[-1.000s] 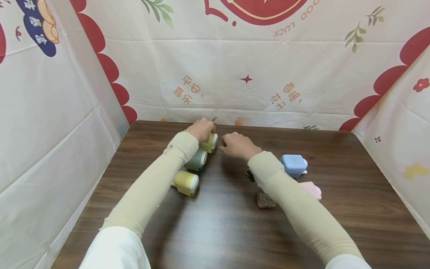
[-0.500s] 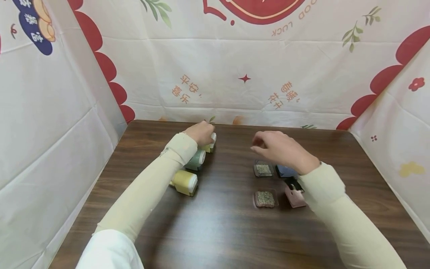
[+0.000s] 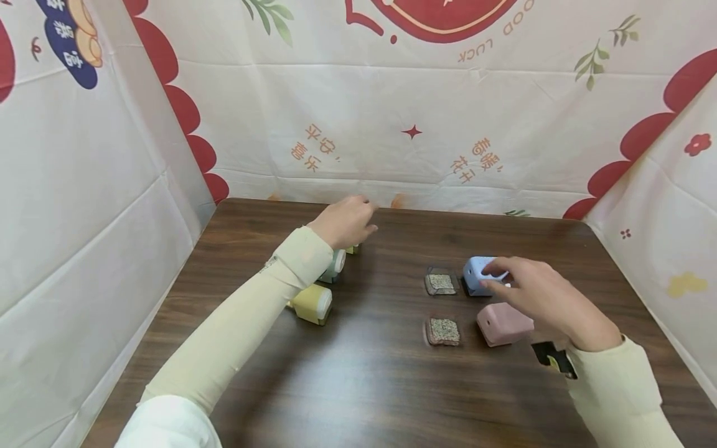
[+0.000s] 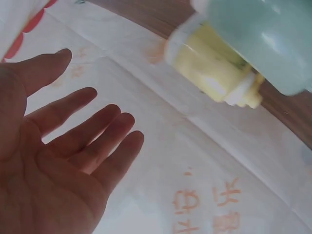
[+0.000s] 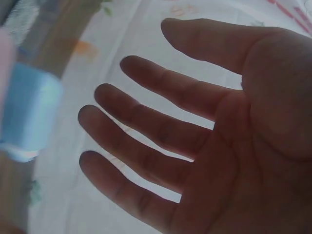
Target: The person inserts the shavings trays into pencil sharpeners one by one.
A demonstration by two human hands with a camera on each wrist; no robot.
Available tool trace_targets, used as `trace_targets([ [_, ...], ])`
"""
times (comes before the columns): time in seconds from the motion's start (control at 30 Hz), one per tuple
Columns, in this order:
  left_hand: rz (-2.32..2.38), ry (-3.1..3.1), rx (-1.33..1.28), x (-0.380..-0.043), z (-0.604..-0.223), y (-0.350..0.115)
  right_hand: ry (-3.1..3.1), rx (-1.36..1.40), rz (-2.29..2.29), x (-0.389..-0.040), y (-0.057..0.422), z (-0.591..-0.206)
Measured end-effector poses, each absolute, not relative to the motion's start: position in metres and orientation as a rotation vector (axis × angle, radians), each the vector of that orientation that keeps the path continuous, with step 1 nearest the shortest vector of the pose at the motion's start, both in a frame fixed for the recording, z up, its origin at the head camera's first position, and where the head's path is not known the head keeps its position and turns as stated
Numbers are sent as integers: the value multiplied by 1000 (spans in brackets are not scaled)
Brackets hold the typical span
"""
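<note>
Blue container [image 3: 473, 277] — on the tabletop [image 3: 381, 379], right of centre and near the far side of the group; a small dark hole shows in its left end. Right hand [image 3: 542, 297] reaches toward it from the right, fingertips overlapping its right part in the head view. The right wrist view shows the fingers well parted, with nothing between them, and the blue container beyond; grip wide, holding nothing. Contact with the blue container cannot be confirmed.

Pink container [image 3: 501, 323] sits on the near side of the blue one, under the reach of the same hand, also with a hole in its left end. Just left of each lies a small speckled block in what looks like a clear edging: far speckled block [image 3: 440, 284] by the blue, near speckled block [image 3: 444, 331] by the pink.

Left of these, well apart, three containers make a rough near-to-far line: near yellow container [image 3: 313, 303], green container [image 3: 333, 267], far yellow container [image 3: 353, 249], the last mostly hidden by the left hand [image 3: 345, 221]. The left wrist view shows that hand with fingers extended and holding nothing — grip wide, a yellow container apart from it.

Progress, as judged: all five containers and both blocks rest on the tabletop, arranged in two groups, and nothing is being carried. This reads as a layout largely in place; whether any adjustment is left cannot be told.

White printed cloth [image 3: 269, 93] hangs behind.
</note>
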State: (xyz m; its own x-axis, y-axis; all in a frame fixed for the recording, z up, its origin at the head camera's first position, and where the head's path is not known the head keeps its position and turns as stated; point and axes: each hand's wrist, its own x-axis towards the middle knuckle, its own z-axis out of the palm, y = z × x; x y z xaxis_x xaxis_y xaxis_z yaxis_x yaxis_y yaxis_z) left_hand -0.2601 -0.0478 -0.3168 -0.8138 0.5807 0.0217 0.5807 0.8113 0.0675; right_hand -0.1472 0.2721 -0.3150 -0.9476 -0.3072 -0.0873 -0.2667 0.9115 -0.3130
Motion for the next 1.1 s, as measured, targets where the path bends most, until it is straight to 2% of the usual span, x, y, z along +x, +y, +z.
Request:
trace_targets([
  [0.3,-42,-2830,-994,-234,-316,-27,2954,-384,-499,-131,295,-370],
  [0.57,-193,-2814,-1072,-210,-326,-13,2982,-332,-582,-125,298,-399],
  [0.83,-348,-2907,-1166,-183,-354,10,3031,-321,-651,-120,294,-411],
  [1.1,-296,-3044,-1237,-167,-394,33,3025,-311,-646,-120,292,-411],
])
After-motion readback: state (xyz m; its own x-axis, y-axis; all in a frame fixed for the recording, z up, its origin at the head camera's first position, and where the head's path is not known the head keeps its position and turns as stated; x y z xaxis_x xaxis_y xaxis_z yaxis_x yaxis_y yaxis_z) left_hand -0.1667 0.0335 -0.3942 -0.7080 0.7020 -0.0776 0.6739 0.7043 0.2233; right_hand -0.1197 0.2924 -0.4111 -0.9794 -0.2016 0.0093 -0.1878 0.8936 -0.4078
